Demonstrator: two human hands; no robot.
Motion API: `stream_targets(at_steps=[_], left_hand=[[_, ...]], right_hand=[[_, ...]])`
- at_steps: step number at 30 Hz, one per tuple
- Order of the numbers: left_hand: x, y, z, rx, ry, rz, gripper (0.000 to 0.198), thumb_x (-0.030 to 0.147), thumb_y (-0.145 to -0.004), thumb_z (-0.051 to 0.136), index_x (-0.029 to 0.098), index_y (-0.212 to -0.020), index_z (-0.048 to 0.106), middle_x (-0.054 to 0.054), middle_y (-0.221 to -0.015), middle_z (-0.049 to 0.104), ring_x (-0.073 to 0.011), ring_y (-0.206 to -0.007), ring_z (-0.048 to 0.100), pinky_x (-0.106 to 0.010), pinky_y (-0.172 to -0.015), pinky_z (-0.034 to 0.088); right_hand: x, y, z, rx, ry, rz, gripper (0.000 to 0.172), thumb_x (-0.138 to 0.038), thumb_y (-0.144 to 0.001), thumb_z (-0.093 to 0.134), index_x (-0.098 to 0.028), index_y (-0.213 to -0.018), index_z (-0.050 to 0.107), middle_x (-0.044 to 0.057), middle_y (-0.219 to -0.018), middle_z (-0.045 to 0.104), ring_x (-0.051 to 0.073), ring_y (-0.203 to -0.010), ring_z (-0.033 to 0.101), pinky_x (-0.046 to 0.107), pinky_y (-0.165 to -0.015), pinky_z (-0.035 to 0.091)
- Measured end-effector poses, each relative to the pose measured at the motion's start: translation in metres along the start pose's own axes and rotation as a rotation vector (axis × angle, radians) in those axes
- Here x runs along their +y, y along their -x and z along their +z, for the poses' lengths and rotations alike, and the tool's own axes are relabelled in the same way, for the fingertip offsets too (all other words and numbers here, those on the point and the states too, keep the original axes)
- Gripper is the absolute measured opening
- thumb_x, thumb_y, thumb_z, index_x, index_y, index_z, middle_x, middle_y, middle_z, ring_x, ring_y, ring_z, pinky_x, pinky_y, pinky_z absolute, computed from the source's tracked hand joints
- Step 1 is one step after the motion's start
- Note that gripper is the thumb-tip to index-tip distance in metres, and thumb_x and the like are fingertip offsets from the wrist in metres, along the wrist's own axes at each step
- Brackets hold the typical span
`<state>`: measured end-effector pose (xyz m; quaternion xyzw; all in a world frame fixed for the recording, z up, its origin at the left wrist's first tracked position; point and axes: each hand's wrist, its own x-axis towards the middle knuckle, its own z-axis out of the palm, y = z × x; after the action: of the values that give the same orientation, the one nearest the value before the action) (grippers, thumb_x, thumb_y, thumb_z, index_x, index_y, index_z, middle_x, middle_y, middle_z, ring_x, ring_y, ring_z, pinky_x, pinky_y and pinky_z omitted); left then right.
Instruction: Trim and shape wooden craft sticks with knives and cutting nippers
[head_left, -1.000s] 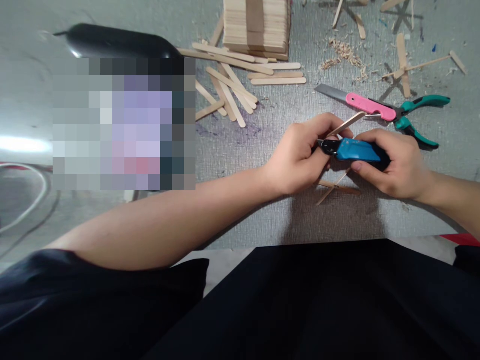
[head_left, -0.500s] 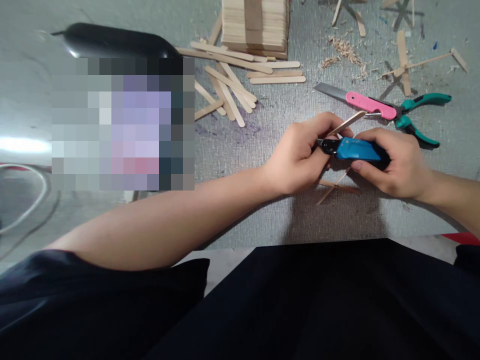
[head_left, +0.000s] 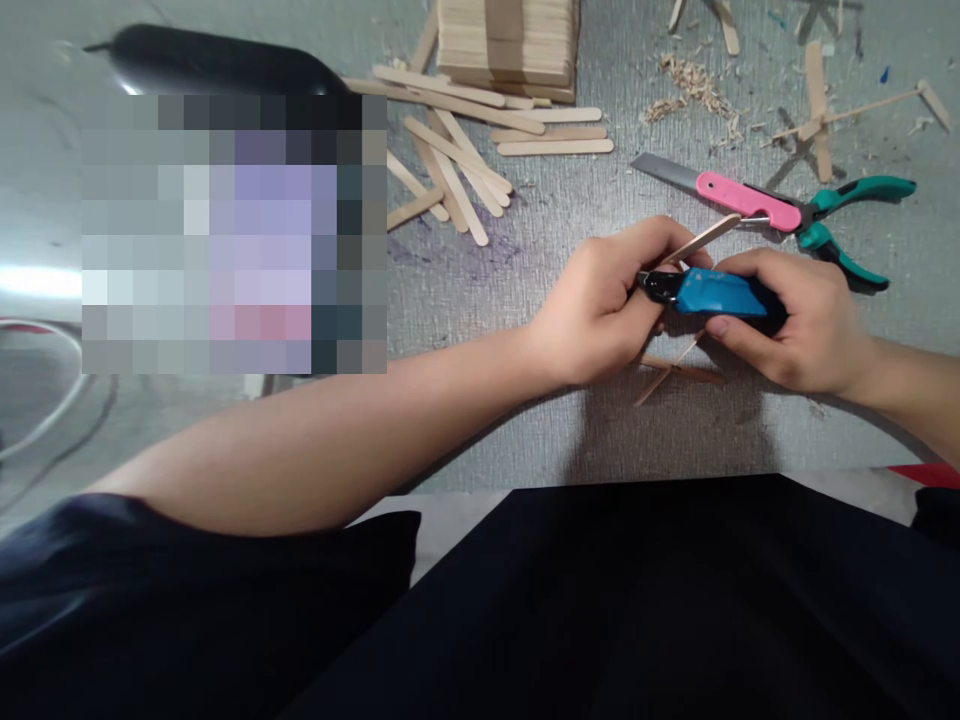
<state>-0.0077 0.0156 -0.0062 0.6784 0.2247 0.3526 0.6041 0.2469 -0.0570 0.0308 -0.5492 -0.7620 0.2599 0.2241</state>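
Observation:
My left hand (head_left: 615,300) is closed around a wooden craft stick (head_left: 703,240), whose free end sticks out to the upper right. In my right hand (head_left: 802,310) is a blue and black utility knife (head_left: 720,292). The knife's black nose points left and meets the fingers of my left hand; its blade tip is mostly hidden there. Just below the hands, thin sticks joined in a cross (head_left: 675,368) lie on the table, partly covered by my fingers.
Beyond my hands lie a pink-handled folding saw (head_left: 750,200) and teal-handled pliers (head_left: 847,235). Loose craft sticks (head_left: 457,185), a banded stick stack (head_left: 465,45), wood shavings (head_left: 694,90) and a stick assembly (head_left: 819,120) are farther back. A black object (head_left: 225,65) and a pixelated area are left.
The view has shifted slightly, so the table items sit a little higher in the picture. Both hands keep their hold, with the knife nose still at my left fingers.

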Motion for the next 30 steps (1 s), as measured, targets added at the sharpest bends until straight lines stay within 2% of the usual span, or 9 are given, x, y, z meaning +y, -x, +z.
stream_targets(at_steps=[6,14,23,30], left_hand=[[-0.002,0.0,-0.001,-0.007,-0.012,0.026,0.013,0.02,-0.11,0.065,0.023,-0.117,0.075,0.001,-0.085,0.075,-0.0141,-0.074,0.072,-0.033,-0.069,0.061],[0.002,0.001,0.001,0.012,0.019,-0.02,0.011,0.031,-0.116,0.069,0.023,-0.117,0.076,0.001,-0.084,0.075,-0.0138,-0.068,0.07,-0.032,-0.062,0.06],[0.003,-0.001,0.0,0.009,-0.009,-0.015,0.009,0.029,-0.112,0.068,0.023,-0.114,0.075,0.001,-0.084,0.078,-0.0126,-0.07,0.073,-0.028,-0.061,0.06],[0.002,-0.002,0.001,0.014,0.033,0.015,0.009,0.021,-0.111,0.065,0.022,-0.113,0.074,0.002,-0.083,0.077,-0.0114,-0.069,0.072,-0.027,-0.062,0.059]], right_hand=[[0.001,0.0,0.0,-0.01,-0.008,-0.006,0.035,-0.062,-0.111,0.077,-0.036,-0.134,0.083,0.008,-0.119,0.092,0.04,-0.103,0.086,0.061,-0.089,0.07],[0.004,0.0,0.005,0.044,-0.03,-0.057,0.031,-0.058,-0.108,0.08,-0.035,-0.129,0.082,0.007,-0.112,0.091,0.037,-0.096,0.085,0.056,-0.083,0.067],[0.007,0.0,0.01,0.109,-0.054,-0.099,0.033,-0.059,-0.108,0.081,-0.031,-0.124,0.083,0.005,-0.108,0.091,0.03,-0.091,0.084,0.047,-0.079,0.064],[0.004,0.002,0.009,0.096,-0.072,-0.085,0.026,-0.054,-0.109,0.08,-0.036,-0.128,0.082,0.006,-0.113,0.09,0.033,-0.096,0.085,0.051,-0.084,0.067]])
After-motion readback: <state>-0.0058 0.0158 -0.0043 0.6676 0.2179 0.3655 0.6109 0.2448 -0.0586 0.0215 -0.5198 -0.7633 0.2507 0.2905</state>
